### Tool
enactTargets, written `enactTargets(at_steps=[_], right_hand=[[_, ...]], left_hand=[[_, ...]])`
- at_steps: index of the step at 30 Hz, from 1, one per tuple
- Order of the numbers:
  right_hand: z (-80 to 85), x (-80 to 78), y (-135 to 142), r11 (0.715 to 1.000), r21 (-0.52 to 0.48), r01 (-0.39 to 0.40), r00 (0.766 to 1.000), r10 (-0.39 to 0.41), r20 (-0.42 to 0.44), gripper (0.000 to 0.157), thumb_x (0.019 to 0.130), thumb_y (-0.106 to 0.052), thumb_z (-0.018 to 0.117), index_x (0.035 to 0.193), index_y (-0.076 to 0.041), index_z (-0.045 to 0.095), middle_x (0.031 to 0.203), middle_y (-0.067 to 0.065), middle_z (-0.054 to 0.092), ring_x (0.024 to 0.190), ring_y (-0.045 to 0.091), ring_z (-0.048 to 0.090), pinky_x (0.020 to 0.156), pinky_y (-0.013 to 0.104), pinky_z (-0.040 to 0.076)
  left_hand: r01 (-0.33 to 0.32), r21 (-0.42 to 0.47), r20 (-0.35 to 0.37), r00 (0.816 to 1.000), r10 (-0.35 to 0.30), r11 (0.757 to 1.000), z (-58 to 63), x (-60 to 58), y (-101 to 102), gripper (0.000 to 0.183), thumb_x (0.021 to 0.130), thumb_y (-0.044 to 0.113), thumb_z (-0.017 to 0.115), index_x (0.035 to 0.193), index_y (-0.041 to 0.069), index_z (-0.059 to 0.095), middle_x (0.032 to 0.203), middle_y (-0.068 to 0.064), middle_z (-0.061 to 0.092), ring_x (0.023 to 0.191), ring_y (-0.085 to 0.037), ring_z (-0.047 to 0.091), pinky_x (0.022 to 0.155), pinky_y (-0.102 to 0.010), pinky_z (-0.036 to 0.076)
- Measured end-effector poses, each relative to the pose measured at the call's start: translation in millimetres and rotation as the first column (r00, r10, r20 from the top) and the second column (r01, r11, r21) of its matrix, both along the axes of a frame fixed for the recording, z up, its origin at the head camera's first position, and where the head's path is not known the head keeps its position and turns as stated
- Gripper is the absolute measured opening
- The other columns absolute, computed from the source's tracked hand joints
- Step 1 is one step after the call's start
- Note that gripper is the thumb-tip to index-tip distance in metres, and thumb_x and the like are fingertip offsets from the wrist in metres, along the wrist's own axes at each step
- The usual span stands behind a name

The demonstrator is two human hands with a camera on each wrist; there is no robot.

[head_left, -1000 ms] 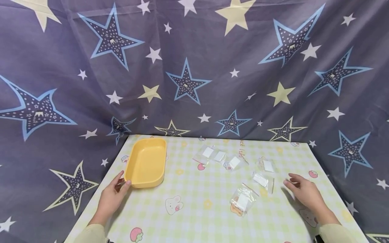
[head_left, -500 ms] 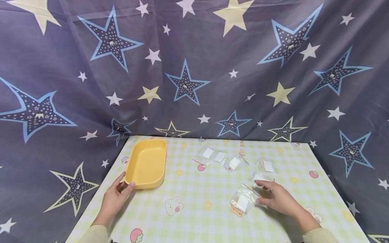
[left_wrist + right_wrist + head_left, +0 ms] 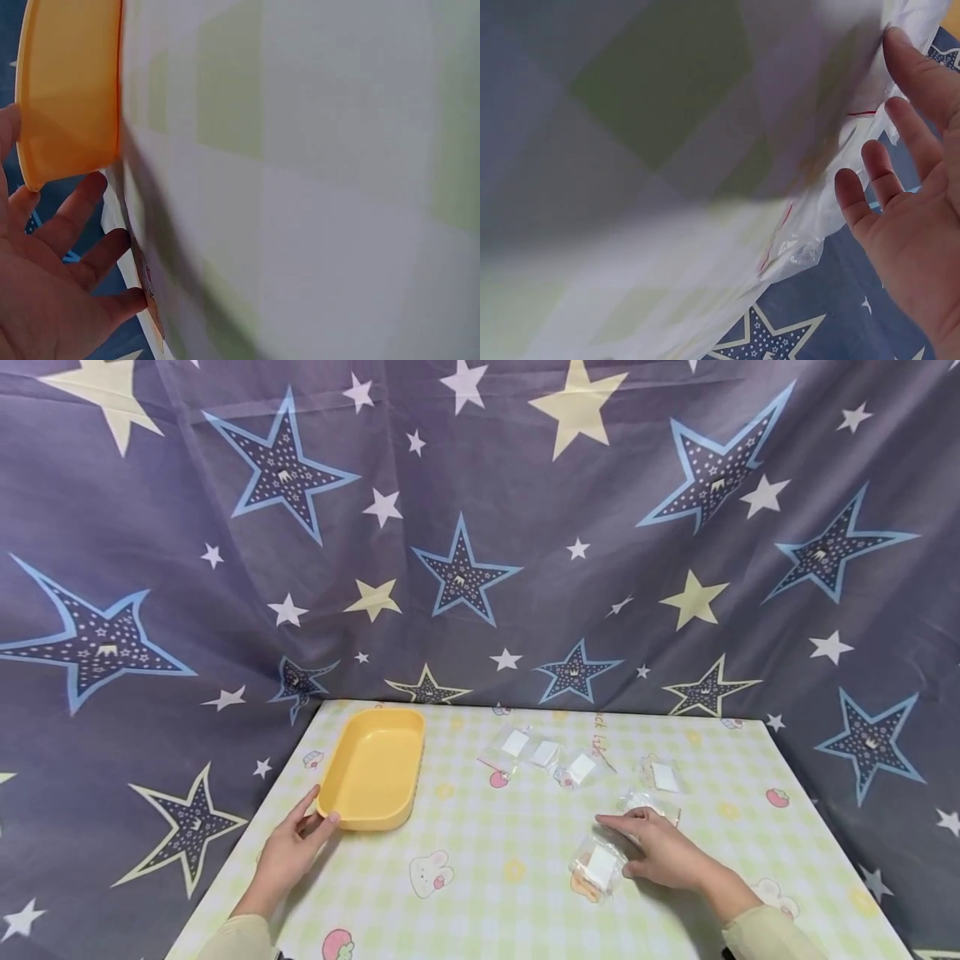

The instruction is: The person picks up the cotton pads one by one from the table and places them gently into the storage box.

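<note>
On the right side of the checked counter (image 3: pixel 495 843), the right hand (image 3: pixel 667 856) has its fingers loosely bent and apart at the edge of the nearest plastic bag (image 3: pixel 600 867), gripping nothing that shows, though whether it touches cannot be told. Because those fingers partly cover the bag behind (image 3: pixel 632 801), a pinch could catch both at once, or skid off film that is probably slick. At the near-left corner of the yellow tray (image 3: pixel 375 772), the left hand (image 3: pixel 288 853) rests with relaxed fingers, so an uneven push might slide or swivel it.
</note>
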State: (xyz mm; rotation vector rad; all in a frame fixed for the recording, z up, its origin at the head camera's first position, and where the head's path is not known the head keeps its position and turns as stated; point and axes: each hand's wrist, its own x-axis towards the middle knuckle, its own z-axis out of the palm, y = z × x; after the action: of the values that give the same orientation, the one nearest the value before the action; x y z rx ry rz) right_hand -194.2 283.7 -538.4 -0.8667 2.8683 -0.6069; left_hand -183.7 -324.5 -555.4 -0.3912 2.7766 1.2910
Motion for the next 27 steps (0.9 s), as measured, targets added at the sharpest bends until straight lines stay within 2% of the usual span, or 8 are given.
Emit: enactTargets(at_steps=[6, 10, 15, 22, 27], right_hand=[[-6.0, 1.0, -1.0, 1.0, 0.019, 0.011, 0.999, -0.01, -0.048, 0.081, 0.079, -0.026, 0.095, 0.152, -0.022, 0.061, 0.137, -0.007, 0.073, 0.119, 0.027, 0.06, 0.099, 0.056, 0.048], [-7.7, 1.5, -1.4, 0.999, 0.003, 0.033, 0.999, -0.033, -0.041, 0.079, 0.08, -0.03, 0.094, 0.151, -0.022, 0.062, 0.136, -0.009, 0.075, 0.118, 0.026, 0.062, 0.099, 0.056, 0.049], [-9.5, 2.6, -2.5, 0.999, -0.024, 0.043, 0.997, -0.044, -0.059, 0.072, 0.081, -0.03, 0.093, 0.148, -0.02, 0.066, 0.13, -0.007, 0.078, 0.116, 0.027, 0.068, 0.097, 0.055, 0.055], [-13.4, 3.1, -6.4, 0.995, -0.058, 0.08, 0.989, -0.086, -0.116, 0.064, 0.084, -0.029, 0.091, 0.143, -0.017, 0.069, 0.118, -0.007, 0.082, 0.107, 0.02, 0.071, 0.094, 0.048, 0.059], [-11.9, 0.8, -12.2, 0.986, -0.091, 0.141, 0.986, -0.148, -0.081, 0.063, 0.087, -0.027, 0.089, 0.145, -0.015, 0.067, 0.111, -0.007, 0.083, 0.107, 0.023, 0.074, 0.098, 0.052, 0.058]], left_hand=[[-0.001, 0.004, -0.014, 1.0, 0.001, 1.0, -1.7, 1.7, -0.1, 0.092, 0.099, 0.072, 0.059, 0.173, 0.034, 0.019, 0.158, -0.023, 0.055, 0.149, -0.044, 0.051, 0.123, -0.063, 0.038], [-0.004, -0.005, -0.02, 1.0, 0.004, 1.0, -1.8, 3.0, -0.1, 0.092, 0.1, 0.071, 0.059, 0.173, 0.032, 0.02, 0.156, -0.022, 0.056, 0.148, -0.045, 0.051, 0.124, -0.064, 0.037], [-0.003, -0.006, -0.033, 0.999, 0.003, 1.0, -3.7, 3.0, -0.2, 0.091, 0.1, 0.07, 0.06, 0.173, 0.032, 0.021, 0.154, -0.021, 0.058, 0.147, -0.044, 0.053, 0.123, -0.065, 0.036], [-0.006, -0.004, -0.044, 0.999, 0.006, 1.0, -5.0, 2.9, -0.5, 0.089, 0.101, 0.068, 0.062, 0.172, 0.031, 0.023, 0.152, -0.021, 0.061, 0.147, -0.043, 0.054, 0.124, -0.065, 0.035], [-0.005, -0.007, -0.055, 0.998, 0.004, 1.0, -3.5, 3.0, 0.4, 0.088, 0.102, 0.065, 0.062, 0.172, 0.029, 0.024, 0.151, -0.021, 0.061, 0.146, -0.044, 0.055, 0.123, -0.065, 0.036]])
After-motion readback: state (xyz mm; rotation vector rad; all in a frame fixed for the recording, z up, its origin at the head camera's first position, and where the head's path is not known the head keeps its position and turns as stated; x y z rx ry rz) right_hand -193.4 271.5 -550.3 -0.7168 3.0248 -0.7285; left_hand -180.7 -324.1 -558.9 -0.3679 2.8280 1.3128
